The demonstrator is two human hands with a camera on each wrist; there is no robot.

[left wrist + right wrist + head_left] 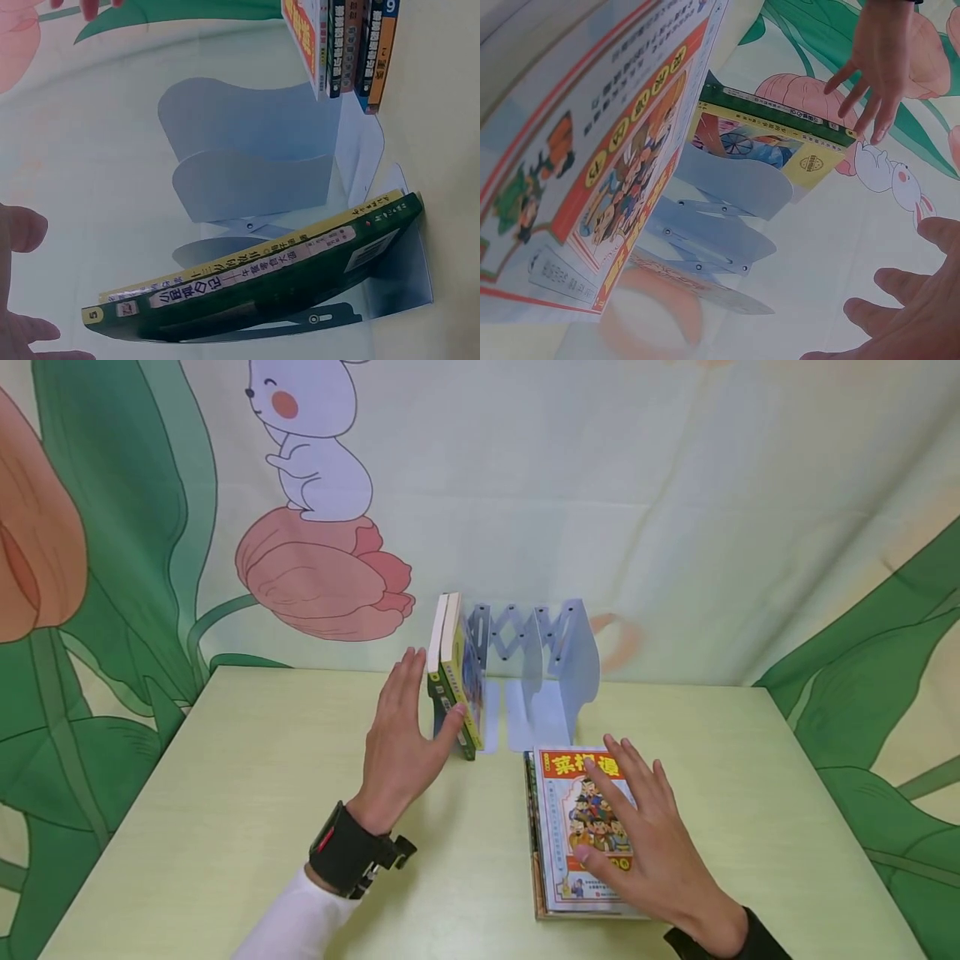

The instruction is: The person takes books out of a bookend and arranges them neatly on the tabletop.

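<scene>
Two books, a green-spined book (300,289) and a yellow-spined book (474,710), stand upright and slightly tilted at the left end of a pale blue expandable book rack (581,664). Beside the green book is my left hand (401,756), its fingers extended and thumb spread near the spines. My right hand (652,843) hovers with spread fingers over a stack of books whose top is a white-and-red illustrated book (558,843). In the right wrist view, that book fills the left side, and the fingers of my right hand (915,307) stand apart from it.
The rack stands at the back of a pale yellow table (225,827), close to a printed curtain (697,527). Its blue dividers (247,120) rise right of the two books. The stack lies in front of the rack, toward the right, with several spines (349,52) showing.
</scene>
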